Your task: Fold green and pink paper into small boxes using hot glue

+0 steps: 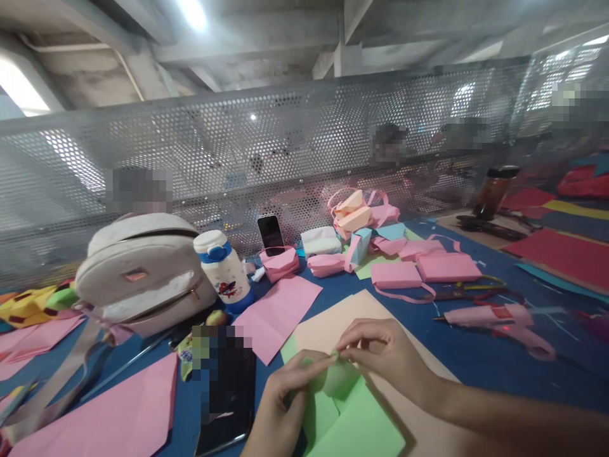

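A light green sheet of paper (361, 419), partly folded, lies in front of me with one end raised into a curled flap. My left hand (288, 387) is closed at the left of that flap, its fingertips pinching the upper edge. From the right, my right hand (387, 355) pinches the same edge, thumb and fingers close to the left fingertips. Beneath the green paper is a larger peach sheet (368, 308). A pink sheet (285, 314) lies just beyond my left hand. My fingers hide part of the fold.
A black phone (231, 387) lies left of my hands, before a white backpack (147, 266) and a bottle (223, 270). A pink glue gun (495, 317) rests at right. Pink paper bags (394, 276) and another phone (271, 235) stand near the perforated metal partition (304, 146).
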Demonstrator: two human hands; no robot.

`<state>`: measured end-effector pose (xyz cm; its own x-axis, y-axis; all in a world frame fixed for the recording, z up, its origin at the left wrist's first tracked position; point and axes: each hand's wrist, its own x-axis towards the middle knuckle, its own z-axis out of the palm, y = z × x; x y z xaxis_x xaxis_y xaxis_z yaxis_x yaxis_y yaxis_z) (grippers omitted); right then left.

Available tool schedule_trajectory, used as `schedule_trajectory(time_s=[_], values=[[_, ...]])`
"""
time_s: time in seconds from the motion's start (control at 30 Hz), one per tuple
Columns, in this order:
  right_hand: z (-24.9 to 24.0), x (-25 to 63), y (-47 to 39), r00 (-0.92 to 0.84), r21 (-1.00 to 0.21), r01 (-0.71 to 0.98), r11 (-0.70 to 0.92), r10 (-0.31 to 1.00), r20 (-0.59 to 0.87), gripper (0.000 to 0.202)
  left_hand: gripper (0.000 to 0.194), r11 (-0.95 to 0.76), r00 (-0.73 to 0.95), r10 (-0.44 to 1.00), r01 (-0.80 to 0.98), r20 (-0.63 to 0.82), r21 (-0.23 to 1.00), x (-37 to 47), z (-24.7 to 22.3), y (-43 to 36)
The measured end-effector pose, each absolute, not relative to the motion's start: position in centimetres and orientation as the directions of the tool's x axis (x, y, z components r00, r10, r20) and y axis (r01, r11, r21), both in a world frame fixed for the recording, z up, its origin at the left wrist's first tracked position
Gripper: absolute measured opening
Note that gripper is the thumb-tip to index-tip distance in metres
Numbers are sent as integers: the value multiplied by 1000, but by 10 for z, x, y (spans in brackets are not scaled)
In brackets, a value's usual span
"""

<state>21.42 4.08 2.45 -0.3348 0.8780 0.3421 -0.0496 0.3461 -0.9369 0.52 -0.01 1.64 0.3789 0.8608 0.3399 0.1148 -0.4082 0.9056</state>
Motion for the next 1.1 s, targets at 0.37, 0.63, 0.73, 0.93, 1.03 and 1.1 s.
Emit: schedule_trajectory(time_s=[0.37, 0.63, 0.73, 0.93, 1.03, 1.1], values=[[22, 214, 44, -367, -916, -22, 401, 849, 380, 18, 43, -433, 235, 895, 251, 379, 866, 6, 14, -3], [22, 214, 51, -524, -1000, -27, 10, 852, 23, 29, 34, -349, 192, 935, 334, 299, 876, 3, 13, -3], [21, 211, 51, -526, -998, -64, 4, 850, 37, 32, 29, -329, 194, 941, 311, 279, 892, 7, 16, -2], [21, 206, 47, -440, -993, -100, 67, 892, 104, 34, 21, -342, 204, 933, 246, 296, 907, 13, 21, -2], [21, 205, 45, -396, -989, -127, 70, 911, 115, 31, 21, -373, 222, 919, 226, 326, 900, 14, 22, -2], [21, 206, 43, -386, -988, -122, 96, 912, 137, 24, 22, -387, 236, 912, 216, 337, 896, 14, 23, -3]])
